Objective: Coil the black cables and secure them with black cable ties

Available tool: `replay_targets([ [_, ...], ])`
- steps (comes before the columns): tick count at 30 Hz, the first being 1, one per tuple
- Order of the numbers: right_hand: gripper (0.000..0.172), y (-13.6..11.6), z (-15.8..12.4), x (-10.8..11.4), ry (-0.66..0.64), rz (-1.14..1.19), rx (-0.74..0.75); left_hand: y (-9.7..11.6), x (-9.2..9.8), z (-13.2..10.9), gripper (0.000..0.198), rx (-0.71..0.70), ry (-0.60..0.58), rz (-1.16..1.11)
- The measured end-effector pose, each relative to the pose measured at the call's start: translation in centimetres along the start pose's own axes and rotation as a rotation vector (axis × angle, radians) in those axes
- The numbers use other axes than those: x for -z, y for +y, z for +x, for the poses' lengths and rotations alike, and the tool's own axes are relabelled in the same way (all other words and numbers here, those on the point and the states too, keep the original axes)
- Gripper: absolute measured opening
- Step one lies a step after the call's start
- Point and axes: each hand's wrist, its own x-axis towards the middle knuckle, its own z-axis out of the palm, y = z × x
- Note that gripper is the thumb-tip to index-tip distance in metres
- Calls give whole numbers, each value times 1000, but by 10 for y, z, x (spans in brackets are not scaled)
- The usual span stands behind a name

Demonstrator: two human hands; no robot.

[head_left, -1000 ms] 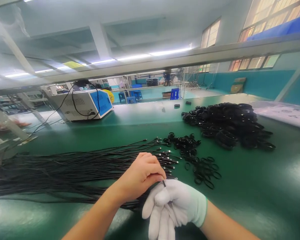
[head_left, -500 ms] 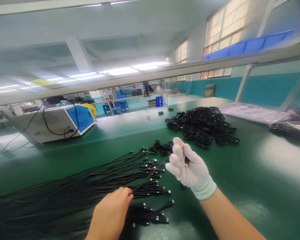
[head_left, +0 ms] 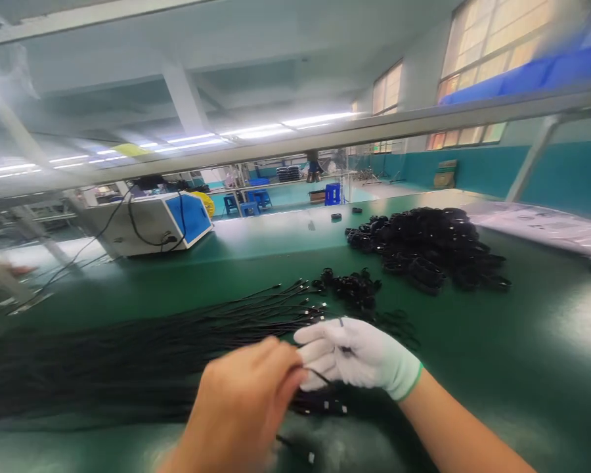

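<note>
My bare left hand [head_left: 251, 387] is blurred and pinches a thin black cable [head_left: 319, 376] between thumb and fingers. The cable runs across to my right hand [head_left: 362, 355], which wears a white glove and is turned palm up, fingers curved. A bit of black shows in its palm and another over the thumb side, so the glove grips part of the cable. Below and behind both hands lies a spread of long black cables [head_left: 152, 355] with metal plugs at their right ends. Just past the glove sits a small heap of black loops [head_left: 352, 289].
A large pile of coiled black cables [head_left: 423, 243] stands at the back right, beside clear plastic sheeting [head_left: 536, 223]. A grey and blue machine [head_left: 148, 226] occupies the back left of the green table [head_left: 473, 355]. A metal rail [head_left: 276, 141] crosses above.
My left hand has moved right, close up to the glove. The gloved hand has dropped lower and turned, its fingers now pointing left. The view has shifted left.
</note>
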Motion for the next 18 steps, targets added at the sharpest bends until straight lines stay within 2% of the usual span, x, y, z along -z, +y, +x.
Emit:
replay_targets([
  [2, 46, 13, 3, -9, -114, -9, -85, -12, 13, 23, 9, 118, -29, -131],
  [4, 49, 22, 4, -15, -169, 1, -119, -22, 12, 41, 7, 194, -47, -267],
  [7, 50, 31, 7, -17, -160, 11, -136, -30, -8, 54, 7, 264, -32, -411],
  [9, 50, 34, 8, -15, -133, 23, -129, -32, -28, 54, 10, 304, -17, -472],
  [11, 50, 35, 8, -14, -110, 60, -83, -39, -47, 50, 15, 302, -58, -512],
  [15, 44, 27, 7, -17, -98, 172, 57, -71, -68, 32, 29, 252, -191, -359],
  [18, 35, 16, 9, -19, -35, 225, 156, -91, -68, 13, 29, 359, -119, -83],
])
